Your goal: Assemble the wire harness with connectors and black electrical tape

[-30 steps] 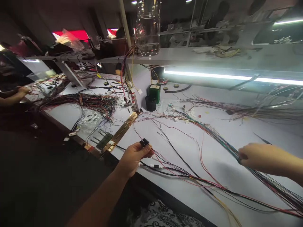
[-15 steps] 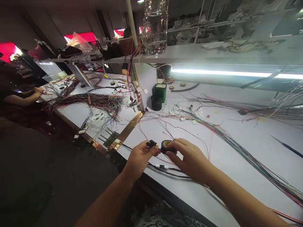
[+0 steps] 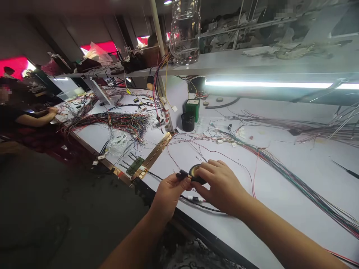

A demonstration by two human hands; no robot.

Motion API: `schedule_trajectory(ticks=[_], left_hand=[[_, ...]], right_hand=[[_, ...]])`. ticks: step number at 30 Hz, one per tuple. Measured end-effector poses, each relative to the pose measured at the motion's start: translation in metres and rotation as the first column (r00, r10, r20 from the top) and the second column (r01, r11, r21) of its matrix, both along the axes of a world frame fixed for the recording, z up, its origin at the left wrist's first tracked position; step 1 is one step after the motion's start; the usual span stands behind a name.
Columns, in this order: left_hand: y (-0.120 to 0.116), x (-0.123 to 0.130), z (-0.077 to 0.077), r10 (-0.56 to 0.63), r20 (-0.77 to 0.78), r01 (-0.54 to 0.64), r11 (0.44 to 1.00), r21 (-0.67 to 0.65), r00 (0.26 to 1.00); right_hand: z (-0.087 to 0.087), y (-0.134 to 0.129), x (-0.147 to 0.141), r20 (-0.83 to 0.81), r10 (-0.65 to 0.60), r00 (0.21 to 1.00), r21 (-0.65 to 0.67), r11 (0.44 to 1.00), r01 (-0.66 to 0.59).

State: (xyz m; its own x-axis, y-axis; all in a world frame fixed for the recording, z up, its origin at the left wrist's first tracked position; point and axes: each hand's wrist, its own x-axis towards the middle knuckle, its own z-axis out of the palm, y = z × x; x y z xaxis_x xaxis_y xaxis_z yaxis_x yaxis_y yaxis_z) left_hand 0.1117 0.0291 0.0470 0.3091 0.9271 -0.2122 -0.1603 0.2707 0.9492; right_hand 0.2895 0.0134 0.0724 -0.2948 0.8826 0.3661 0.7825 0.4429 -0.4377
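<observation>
My left hand (image 3: 169, 192) pinches a small black connector (image 3: 183, 174) between thumb and fingers; wires around it are partly hidden by the hand. Beside it, my right hand (image 3: 220, 183) is closed on a roll of black tape (image 3: 196, 175), its pale inner core facing up. Roll and connector are close together, near the table's front edge. Below the hands lies a black sleeved cable (image 3: 209, 208) with a white-and-black section (image 3: 195, 198). Thin red wires run across the white table behind the hands.
Left stands a green pegged fixture (image 3: 135, 166) by a wooden strip (image 3: 157, 153). A wire bundle (image 3: 291, 179) stretches along the right. Behind are a black cup (image 3: 187, 122) and a green box (image 3: 193, 108). A shelf holds a glass jug (image 3: 185, 33). Another person's arm (image 3: 37, 118) is far left.
The tape roll has tilted and come closer to the connector in my left hand. The whole view has shifted slightly, with the surroundings a little further right.
</observation>
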Motion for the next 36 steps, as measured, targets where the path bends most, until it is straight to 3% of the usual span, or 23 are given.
schedule_trajectory(ticks=[5, 8, 10, 13, 15, 16, 19, 22, 24, 27, 30, 32, 34, 36], left_hand=[[-0.006, 0.0, 0.001, 0.027, 0.026, -0.026, 0.999, -0.023, 0.999], [-0.006, 0.0, -0.009, 0.12, 0.032, -0.119, 0.993, -0.026, 0.992], [-0.005, 0.0, -0.018, 0.204, 0.027, -0.203, 0.979, -0.012, 0.979], [-0.001, -0.001, -0.025, 0.271, -0.016, -0.27, 0.962, 0.05, 0.962], [0.001, -0.004, -0.022, 0.257, -0.09, -0.241, 0.957, 0.158, 0.962], [0.002, -0.005, -0.019, 0.258, -0.135, -0.222, 0.947, 0.234, 0.957], [0.007, -0.009, -0.003, 0.266, -0.217, -0.153, 0.89, 0.43, 0.939], [0.012, -0.008, 0.007, 0.153, -0.181, -0.057, 0.892, 0.449, 0.972], [0.013, -0.003, 0.008, 0.093, -0.142, -0.033, 0.926, 0.376, 0.985], [0.011, 0.006, 0.002, 0.101, 0.013, -0.101, 0.978, 0.182, 0.995], [0.006, 0.014, -0.006, 0.097, 0.195, -0.095, 0.995, -0.018, 0.976], [0.004, 0.016, -0.01, 0.129, 0.271, -0.111, 0.991, -0.081, 0.954], [0.003, 0.016, -0.009, 0.162, 0.311, -0.157, 0.987, -0.041, 0.937], [0.004, 0.015, -0.004, 0.112, 0.289, -0.155, 0.98, 0.129, 0.951]], right_hand=[[0.004, 0.004, 0.003, -0.083, 0.052, 0.995, -0.089, 0.994, -0.06], [-0.004, 0.003, 0.002, -0.273, 0.028, 0.962, -0.16, 0.984, -0.074], [-0.015, -0.001, -0.001, -0.462, -0.066, 0.885, -0.243, 0.968, -0.055], [-0.031, -0.01, -0.008, -0.65, -0.265, 0.712, -0.492, 0.861, -0.129], [-0.037, -0.015, -0.01, -0.682, -0.297, 0.669, -0.586, 0.769, -0.255], [-0.038, -0.017, -0.01, -0.689, -0.271, 0.673, -0.584, 0.757, -0.293], [-0.038, -0.021, -0.007, -0.644, -0.145, 0.751, -0.469, 0.851, -0.237], [-0.036, -0.021, -0.006, -0.474, -0.057, 0.879, -0.278, 0.957, -0.088], [-0.036, -0.021, -0.007, -0.334, 0.0, 0.943, -0.112, 0.993, -0.04], [-0.036, -0.022, -0.011, -0.141, 0.061, 0.988, 0.106, 0.993, -0.046], [-0.038, -0.023, -0.013, -0.212, 0.083, 0.974, 0.143, 0.988, -0.053], [-0.04, -0.022, -0.013, -0.468, 0.021, 0.883, 0.075, 0.997, 0.016], [-0.043, -0.02, -0.009, -0.731, -0.164, 0.663, -0.146, 0.986, 0.082], [-0.044, -0.016, -0.001, -0.804, -0.405, 0.436, -0.461, 0.887, -0.026]])
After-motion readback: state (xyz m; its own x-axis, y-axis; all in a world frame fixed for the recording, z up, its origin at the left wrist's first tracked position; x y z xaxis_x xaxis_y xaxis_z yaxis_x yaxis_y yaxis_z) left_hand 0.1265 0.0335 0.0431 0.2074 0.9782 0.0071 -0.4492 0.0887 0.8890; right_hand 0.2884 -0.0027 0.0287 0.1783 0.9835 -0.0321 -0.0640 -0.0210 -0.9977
